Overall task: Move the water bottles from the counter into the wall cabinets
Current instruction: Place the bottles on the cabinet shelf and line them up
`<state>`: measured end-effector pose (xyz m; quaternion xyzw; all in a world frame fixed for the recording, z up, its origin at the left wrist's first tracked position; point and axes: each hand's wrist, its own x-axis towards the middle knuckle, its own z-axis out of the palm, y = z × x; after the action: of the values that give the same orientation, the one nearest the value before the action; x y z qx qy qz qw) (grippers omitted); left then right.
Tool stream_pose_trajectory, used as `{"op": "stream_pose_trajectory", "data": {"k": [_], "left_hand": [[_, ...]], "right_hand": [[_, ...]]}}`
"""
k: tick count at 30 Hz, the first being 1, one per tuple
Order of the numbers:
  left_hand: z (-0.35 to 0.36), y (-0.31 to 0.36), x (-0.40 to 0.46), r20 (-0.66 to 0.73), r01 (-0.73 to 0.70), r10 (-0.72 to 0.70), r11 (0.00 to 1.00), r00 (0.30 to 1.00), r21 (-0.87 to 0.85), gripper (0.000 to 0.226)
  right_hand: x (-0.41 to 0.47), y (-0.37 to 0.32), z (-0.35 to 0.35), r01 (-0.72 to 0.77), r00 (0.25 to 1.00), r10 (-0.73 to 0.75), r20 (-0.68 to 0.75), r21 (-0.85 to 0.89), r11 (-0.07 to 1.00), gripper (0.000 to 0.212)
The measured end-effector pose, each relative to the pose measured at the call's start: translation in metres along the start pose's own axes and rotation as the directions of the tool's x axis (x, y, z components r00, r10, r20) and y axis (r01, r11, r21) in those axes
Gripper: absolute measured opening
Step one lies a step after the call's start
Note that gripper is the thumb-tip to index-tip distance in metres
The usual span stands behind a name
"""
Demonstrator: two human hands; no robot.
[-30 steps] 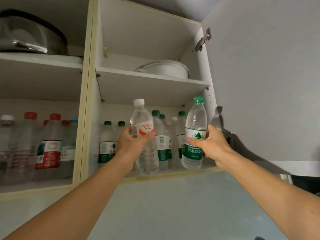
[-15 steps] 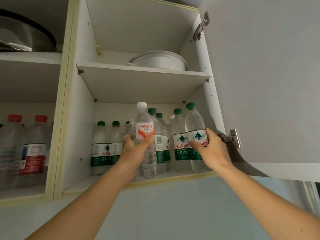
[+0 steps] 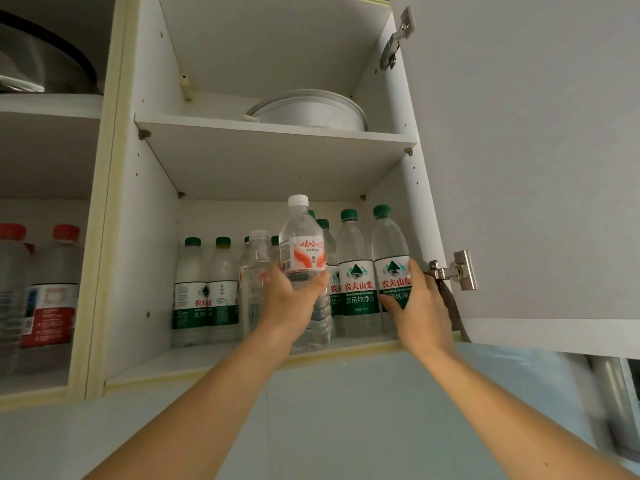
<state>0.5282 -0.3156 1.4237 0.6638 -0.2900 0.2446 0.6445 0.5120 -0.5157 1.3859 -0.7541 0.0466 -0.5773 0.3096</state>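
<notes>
My left hand (image 3: 294, 299) grips a clear white-capped bottle with a red-and-white label (image 3: 304, 251), upright at the front edge of the lower shelf (image 3: 214, 358) of the open wall cabinet. My right hand (image 3: 419, 303) grips a green-capped, green-labelled bottle (image 3: 389, 261) that stands at the shelf's right end beside the cabinet wall. Several more green-capped bottles (image 3: 356, 271) stand in rows behind and to the left.
The open cabinet door (image 3: 536, 168) hangs to the right, its hinge (image 3: 453, 271) just beyond my right hand. A white pot (image 3: 311, 110) sits on the upper shelf. The left compartment holds red-capped bottles (image 3: 52, 289) and a metal pan (image 3: 38, 64) above.
Both bottles have gone further into the lower shelf. The green-capped one moved back beside the right wall; the white-capped one now sits at the shelf's front edge.
</notes>
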Motion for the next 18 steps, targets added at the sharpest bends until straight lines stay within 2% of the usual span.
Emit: {"op": "stream_pose_trajectory", "data": {"k": [6,8,12,14,16,18], "left_hand": [[0.001,0.006,-0.009,0.038,-0.043,0.04,0.997,0.998,0.071,0.05],[-0.004,0.01,-0.01,0.05,-0.056,0.05,0.988,0.998,0.146,0.05],[-0.017,0.017,-0.007,0.114,-0.049,0.015,0.955,0.993,0.294,0.052],[-0.024,0.022,-0.003,0.166,-0.035,-0.021,0.944,0.986,0.327,0.048],[-0.035,0.03,0.0,0.203,-0.018,-0.06,0.932,0.977,0.363,0.048],[-0.049,0.036,0.005,0.179,-0.003,-0.061,0.94,0.982,0.34,0.072]], "right_hand": [[-0.005,0.002,-0.003,0.03,1.0,-0.03,0.003,-0.008,1.0,0.075],[-0.01,-0.003,-0.005,0.055,0.998,-0.055,-0.005,-0.032,0.998,0.072],[-0.03,-0.027,-0.007,0.274,0.954,-0.271,-0.126,0.011,0.962,0.059],[-0.037,-0.046,-0.006,0.326,0.945,-0.327,-0.021,0.149,0.933,0.066],[-0.039,-0.063,-0.003,0.25,0.94,-0.303,0.154,0.291,0.923,0.085],[-0.039,-0.075,0.001,0.159,0.925,-0.26,0.276,0.339,0.927,0.098]]}}
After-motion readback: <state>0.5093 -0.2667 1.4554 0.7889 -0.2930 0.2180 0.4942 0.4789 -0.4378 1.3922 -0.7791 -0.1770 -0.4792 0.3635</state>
